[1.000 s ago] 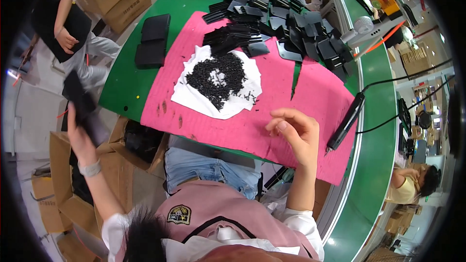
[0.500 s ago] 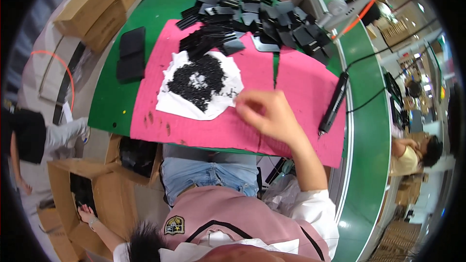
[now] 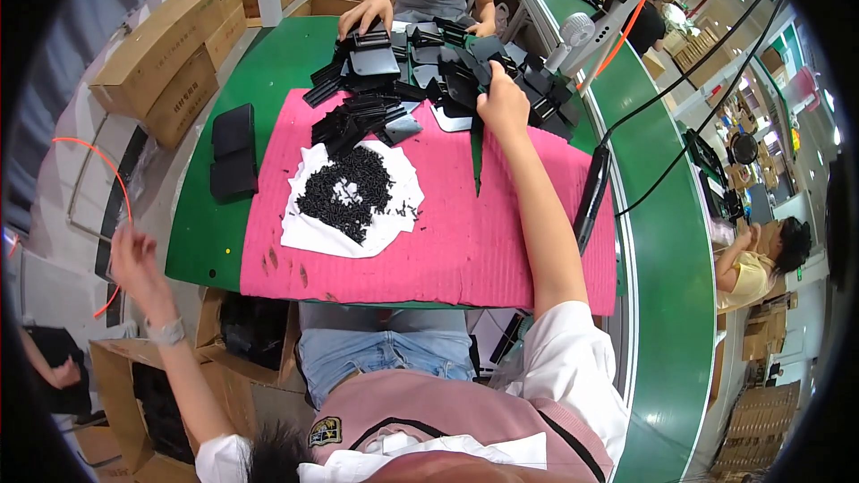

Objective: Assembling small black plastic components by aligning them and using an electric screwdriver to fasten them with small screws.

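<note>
My right hand (image 3: 504, 107) reaches across the table to a pile of black plastic parts (image 3: 374, 62). Its fingers are closed on the edge of a flat black plastic piece (image 3: 461, 88) at the pile's near right side. My left hand (image 3: 136, 268) is raised off the table's left side, fingers loosely bent and apart, with nothing visible in it. Small black screws (image 3: 327, 201) lie heaped on a white cloth (image 3: 335, 246), a few strays at its right edge. That cloth rests on a pink foam mat (image 3: 429, 264).
A black electric screwdriver (image 3: 591, 201) lies at the mat's right edge. Two black cases (image 3: 233, 152) sit on the green table (image 3: 197, 233). Across it, a co-worker's hand (image 3: 367, 14) touches the pile. Cardboard boxes (image 3: 219, 385) stand below left; a small white fan (image 3: 577, 29) stands far right.
My right hand has moved from beside the cloth forward to the pile. My left hand has risen from the carton at lower left. The co-worker's hand has come onto the parts.
</note>
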The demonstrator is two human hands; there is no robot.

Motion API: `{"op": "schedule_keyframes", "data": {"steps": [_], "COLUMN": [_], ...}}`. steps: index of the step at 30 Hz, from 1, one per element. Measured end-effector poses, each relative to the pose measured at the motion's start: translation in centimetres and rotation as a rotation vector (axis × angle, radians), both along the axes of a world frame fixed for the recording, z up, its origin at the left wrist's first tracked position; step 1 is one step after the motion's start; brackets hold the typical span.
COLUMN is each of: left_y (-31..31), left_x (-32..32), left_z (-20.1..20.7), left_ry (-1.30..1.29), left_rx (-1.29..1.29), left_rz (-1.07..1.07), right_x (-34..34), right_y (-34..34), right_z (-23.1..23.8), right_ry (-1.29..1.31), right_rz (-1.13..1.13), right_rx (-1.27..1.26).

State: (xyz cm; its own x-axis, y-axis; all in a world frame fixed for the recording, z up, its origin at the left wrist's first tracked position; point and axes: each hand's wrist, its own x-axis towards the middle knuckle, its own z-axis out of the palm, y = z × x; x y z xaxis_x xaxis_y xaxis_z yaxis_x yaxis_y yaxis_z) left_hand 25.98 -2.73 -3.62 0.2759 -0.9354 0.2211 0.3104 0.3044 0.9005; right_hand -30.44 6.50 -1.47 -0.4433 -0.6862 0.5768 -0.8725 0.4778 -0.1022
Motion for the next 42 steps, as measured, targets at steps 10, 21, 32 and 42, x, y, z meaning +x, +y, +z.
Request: {"op": "schedule_keyframes", "data": {"steps": [10, 21, 32, 42], "left_y": [4.8, 2.8, 2.0, 2.6], "left_x": [-26.1, -26.0, -25.4, -26.0], "left_z": [6.5, 3.4, 4.6, 3.8], "left_ry": [-0.342, -0.068, -0.013, 0.009], "left_rx": [-0.012, 0.197, 0.119, 0.192], "left_rz": [-1.141, -1.021, -1.167, -1.216], "right_x": [7.6, 14.5, 7.8, 9.3], "right_y": [5.6, 4.7, 0.1, 4.6], "right_z": [4.7, 5.2, 1.5, 4.2], "right_ry": [0.394, -0.230, -0.299, -0.801], "right_rz": [0.364, 1.067, 0.895, 0.861], "right_rx": [-0.370, -0.248, 0.243, -0.226]}}
